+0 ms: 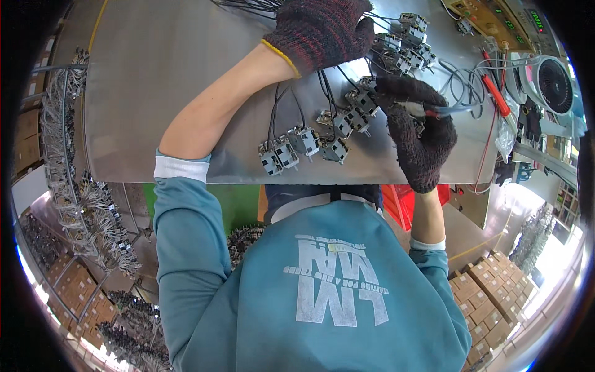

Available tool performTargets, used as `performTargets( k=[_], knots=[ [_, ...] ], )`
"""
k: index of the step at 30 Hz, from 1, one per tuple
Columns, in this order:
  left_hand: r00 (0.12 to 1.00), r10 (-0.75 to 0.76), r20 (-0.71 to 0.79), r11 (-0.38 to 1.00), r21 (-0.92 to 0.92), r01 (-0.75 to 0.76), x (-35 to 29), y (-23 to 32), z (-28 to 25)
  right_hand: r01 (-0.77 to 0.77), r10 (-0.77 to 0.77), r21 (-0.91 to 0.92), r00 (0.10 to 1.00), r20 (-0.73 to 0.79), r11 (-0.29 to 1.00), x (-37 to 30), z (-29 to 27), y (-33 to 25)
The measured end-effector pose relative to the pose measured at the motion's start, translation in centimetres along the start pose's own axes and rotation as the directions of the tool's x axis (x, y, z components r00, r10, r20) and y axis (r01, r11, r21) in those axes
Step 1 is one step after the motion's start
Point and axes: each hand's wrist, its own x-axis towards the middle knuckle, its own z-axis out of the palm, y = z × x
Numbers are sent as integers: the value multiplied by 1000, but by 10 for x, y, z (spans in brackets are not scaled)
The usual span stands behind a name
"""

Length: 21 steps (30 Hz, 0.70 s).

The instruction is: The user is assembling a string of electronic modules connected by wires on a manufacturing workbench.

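1. Left hand (322, 34): gloved, curled over black leads (325, 85) at table's far side; fingertips cut off, firmness of grip cannot be told.
2. Right hand (427, 139): gloved, fingers closed on a grey lead (457, 108), right of the middle metal units (350, 121).
3. Further metal units (288, 150) lie at the near edge of the table (155, 80).
4. Red-handled tool (496, 96): far right.

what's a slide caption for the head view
Gloved left hand over black wires, gloved right hand at a cable near metal parts.
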Motion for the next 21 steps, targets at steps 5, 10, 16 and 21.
performTargets(
  k=[5, 10, 16, 21],
  knots=[
    [998, 25, -60, 1000, 2, -25, 1, -4, 7, 94, -93, 11, 994, -61, 996, -17, -1, -14],
    [1000, 12, -13, 1000, -8, -13, 3, -6, 8, 7, -7, -54, 1000, 6, 999, -20, 14, -14],
    [990, 59, -125, 998, -1, -60, -1, -11, 15, -100, 100, -7, 995, -14, 995, -21, 19, -17],
    [991, 55, -119, 998, -22, -58, -6, -9, 15, 4, -4, -59, 1000, -4, 998, -34, 14, -17]
  ],
)
